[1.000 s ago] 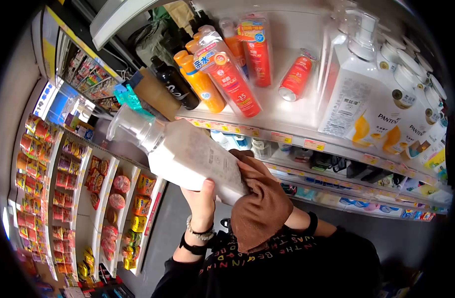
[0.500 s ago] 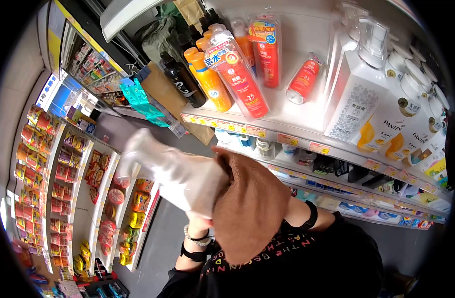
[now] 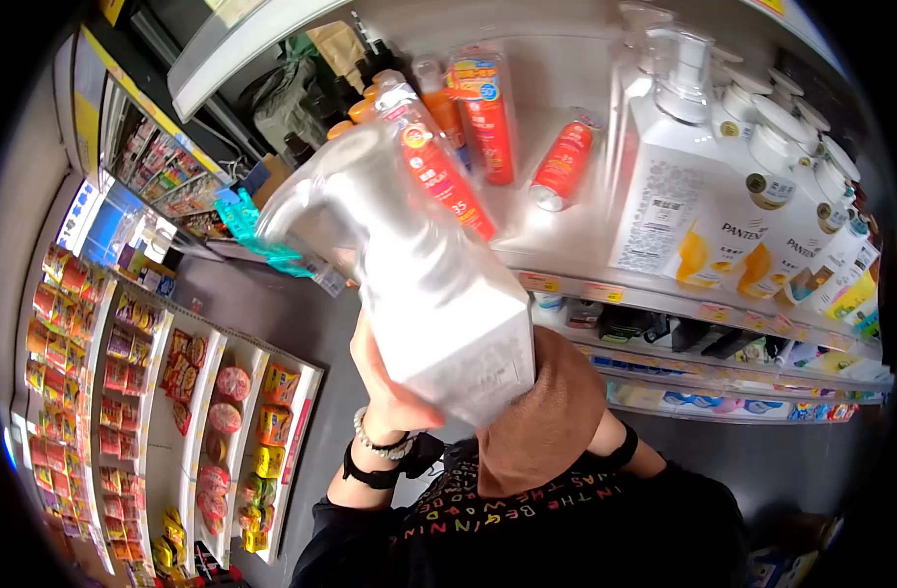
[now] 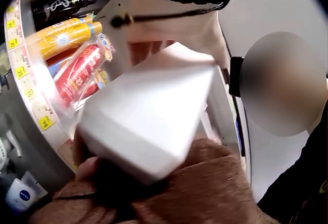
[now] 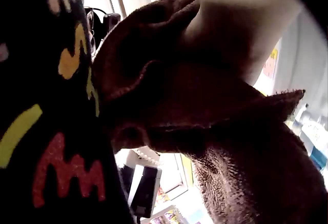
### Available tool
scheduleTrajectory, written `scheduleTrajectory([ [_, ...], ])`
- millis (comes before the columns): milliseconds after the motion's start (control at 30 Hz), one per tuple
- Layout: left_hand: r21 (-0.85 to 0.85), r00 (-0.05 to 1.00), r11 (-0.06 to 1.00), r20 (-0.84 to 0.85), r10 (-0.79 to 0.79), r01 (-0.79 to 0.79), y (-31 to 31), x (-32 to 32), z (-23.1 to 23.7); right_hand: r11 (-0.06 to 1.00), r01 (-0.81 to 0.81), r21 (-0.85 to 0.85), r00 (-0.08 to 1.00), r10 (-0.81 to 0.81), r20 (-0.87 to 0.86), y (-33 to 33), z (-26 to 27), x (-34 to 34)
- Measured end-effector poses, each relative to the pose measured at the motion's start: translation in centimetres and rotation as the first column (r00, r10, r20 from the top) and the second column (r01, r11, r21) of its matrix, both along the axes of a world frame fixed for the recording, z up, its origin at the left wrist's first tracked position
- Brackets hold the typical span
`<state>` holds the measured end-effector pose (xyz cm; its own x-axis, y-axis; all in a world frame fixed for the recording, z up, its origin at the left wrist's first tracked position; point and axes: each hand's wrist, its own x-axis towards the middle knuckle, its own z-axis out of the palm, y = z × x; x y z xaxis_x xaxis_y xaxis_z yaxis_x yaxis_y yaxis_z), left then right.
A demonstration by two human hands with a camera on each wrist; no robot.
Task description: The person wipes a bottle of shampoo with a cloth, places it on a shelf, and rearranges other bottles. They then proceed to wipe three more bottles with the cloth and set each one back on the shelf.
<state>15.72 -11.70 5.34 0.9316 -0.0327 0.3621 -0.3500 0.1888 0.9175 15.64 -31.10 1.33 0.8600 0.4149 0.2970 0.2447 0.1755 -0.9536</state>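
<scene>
A white pump bottle (image 3: 458, 333) is tilted in front of the chest, its pump (image 3: 355, 167) at upper left and blurred. My left hand (image 3: 378, 377) grips its side, thumb near the base. A brown cloth (image 3: 551, 416) lies against the bottle's lower end and hides most of my right hand. Fingers of that right hand (image 4: 88, 168) show beside the bottle's base in the left wrist view, with the cloth bunched under them. From the right wrist view, the cloth (image 5: 169, 96) wraps the hand and hangs in folds.
A shelf (image 3: 566, 250) ahead carries red sunscreen packs (image 3: 483, 122), a fallen red can (image 3: 563, 167) and several white pump bottles (image 3: 664, 186) at right. Snack racks (image 3: 189, 421) stand at left. A teal package (image 3: 257, 235) hangs at the shelf's left end.
The bottle has risen and turned, its base now facing the camera more. The cloth, which covered much of its lower body half a second ago, has shifted right, to the base end.
</scene>
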Motion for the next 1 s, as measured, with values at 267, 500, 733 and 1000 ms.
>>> scheduleTrajectory([
  [267,0.037,0.989,0.989,-0.047,-0.138,0.140,-3.2,0.9,-3.5,0.864,0.486,-0.130,0.783,-0.365,0.503,-3.4,-2.4,-0.1],
  [500,0.305,0.917,0.877,0.029,-0.398,0.371,-4.5,0.9,-8.5,0.900,0.413,-0.141,0.903,-0.384,0.195,-4.1,6.2,-4.3],
  [733,0.018,0.891,0.896,-0.108,-0.440,0.444,-1.2,0.7,-5.6,0.984,0.171,-0.054,0.985,-0.172,-0.016,-4.0,4.2,-3.2],
  [1000,-0.172,0.912,0.898,0.005,-0.411,0.405,1.4,1.7,-4.7,0.873,0.263,-0.411,0.955,-0.297,-0.021,-2.5,-2.7,-0.8],
])
